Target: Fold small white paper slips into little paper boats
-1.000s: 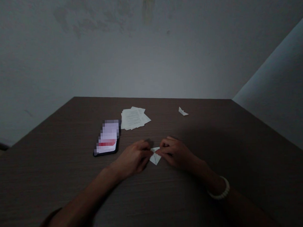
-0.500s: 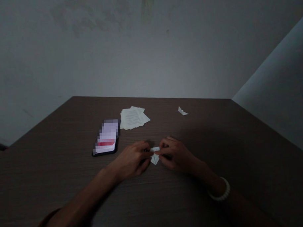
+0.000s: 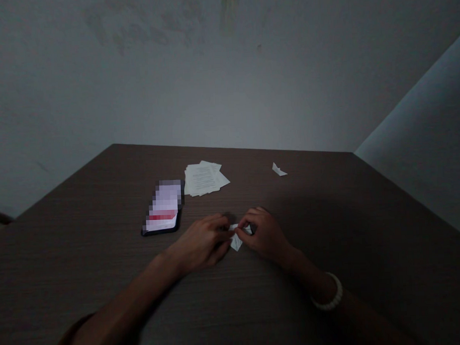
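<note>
A small folded piece of printed paper (image 3: 236, 242) lies on the table between my hands, one corner pointing toward me. My left hand (image 3: 208, 242) is closed on its left side, fingertips pressing it near the middle. From the right, my right hand (image 3: 265, 237) pinches the paper with thumb and index finger, close to the left fingertips. Both hands cover parts of the folds. Farther back on the right stands a small folded paper boat (image 3: 278, 170), touched by neither hand.
A loose stack of printed paper sheets (image 3: 203, 179) lies behind my left hand. To its left is a phone (image 3: 163, 207) with a lit, blurred screen. The brown wooden table (image 3: 102, 197) meets a stained wall (image 3: 227, 92) at the back.
My right hand has shifted its fingers into a tighter pinch, and more of the paper's right corner shows under it. My left hand stays nearly in place.
</note>
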`<state>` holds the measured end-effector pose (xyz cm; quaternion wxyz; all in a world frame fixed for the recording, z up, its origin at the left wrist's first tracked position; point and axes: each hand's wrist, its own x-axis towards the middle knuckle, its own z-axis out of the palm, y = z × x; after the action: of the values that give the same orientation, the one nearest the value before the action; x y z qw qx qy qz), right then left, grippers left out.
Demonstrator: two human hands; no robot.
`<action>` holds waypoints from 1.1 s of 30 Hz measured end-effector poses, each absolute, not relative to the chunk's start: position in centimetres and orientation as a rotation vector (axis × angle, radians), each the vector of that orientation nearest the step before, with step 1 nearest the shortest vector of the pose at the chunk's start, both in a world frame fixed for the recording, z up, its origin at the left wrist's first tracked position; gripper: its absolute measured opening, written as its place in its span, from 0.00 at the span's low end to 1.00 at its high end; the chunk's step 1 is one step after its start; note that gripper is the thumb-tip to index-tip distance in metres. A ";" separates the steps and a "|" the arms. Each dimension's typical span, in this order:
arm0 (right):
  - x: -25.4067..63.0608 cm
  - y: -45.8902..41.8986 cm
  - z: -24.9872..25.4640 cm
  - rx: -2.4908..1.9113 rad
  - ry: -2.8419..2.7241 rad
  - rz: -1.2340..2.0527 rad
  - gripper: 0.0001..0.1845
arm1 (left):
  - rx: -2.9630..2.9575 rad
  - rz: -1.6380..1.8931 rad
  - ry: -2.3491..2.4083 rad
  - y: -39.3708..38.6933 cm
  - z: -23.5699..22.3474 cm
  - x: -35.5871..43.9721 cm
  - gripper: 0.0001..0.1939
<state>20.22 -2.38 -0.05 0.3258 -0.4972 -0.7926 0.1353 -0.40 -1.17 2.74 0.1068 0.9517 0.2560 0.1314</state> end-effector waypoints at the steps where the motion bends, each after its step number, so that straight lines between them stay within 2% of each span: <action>1: 20.2 -2.4 0.0 -1.304 -2.076 0.360 0.06 | 2.798 0.393 0.750 -1.1 2.7 -0.4 0.13; 33: 22.2 -3.0 -0.3 -1.475 -2.058 0.305 0.04 | 2.876 0.371 0.750 -1.0 2.2 -0.5 0.12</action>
<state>22.17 -3.02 -0.33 0.2913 -0.5532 -0.7720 0.1145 -0.46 -0.96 2.21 0.0731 0.9576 0.2498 0.1234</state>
